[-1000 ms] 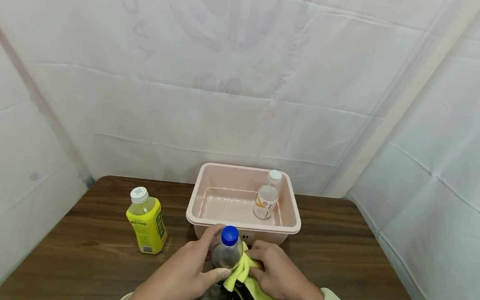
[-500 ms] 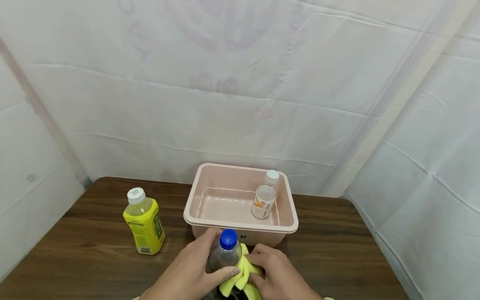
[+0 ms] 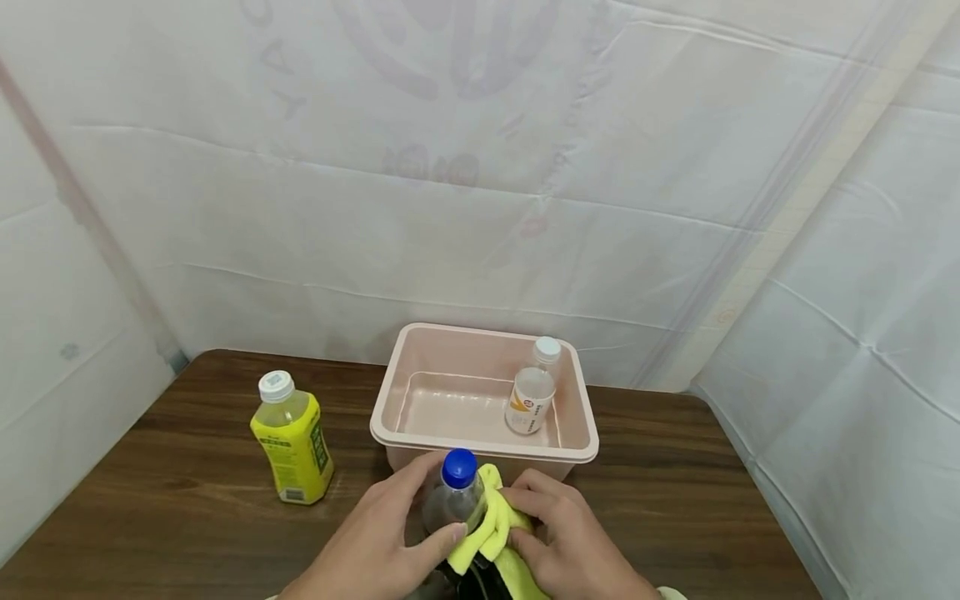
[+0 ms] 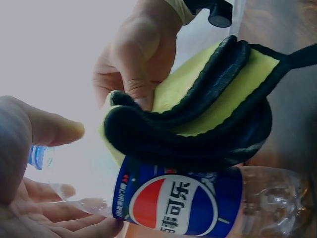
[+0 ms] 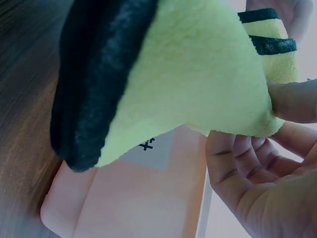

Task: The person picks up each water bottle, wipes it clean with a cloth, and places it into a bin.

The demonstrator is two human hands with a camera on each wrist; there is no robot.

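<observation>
A clear plastic cola bottle (image 3: 448,507) with a blue cap and a blue, red and white label (image 4: 173,204) stands in front of the bin in the head view. My left hand (image 3: 378,533) grips its upper part, fingers behind and thumb in front. My right hand (image 3: 566,533) pinches a yellow cloth (image 3: 497,523) with black trim between thumb and fingers. The folded cloth lies along the right side of the bottle, over the upper edge of the label in the left wrist view. In the right wrist view, a wide yellow face of the cloth (image 5: 193,74) hangs from the fingers.
A pale pink plastic bin (image 3: 442,437) sits behind the hands, with a clear white-capped bottle (image 3: 531,400) inside at the right. To the left, a yellow-labelled bottle (image 3: 294,454) stands on the dark wooden table (image 3: 187,500). White sheeting (image 3: 450,250) encloses the back and sides.
My right hand has shifted the cloth slightly up and to the right along the bottle. The left hand keeps its hold, its thumb now less over the cloth.
</observation>
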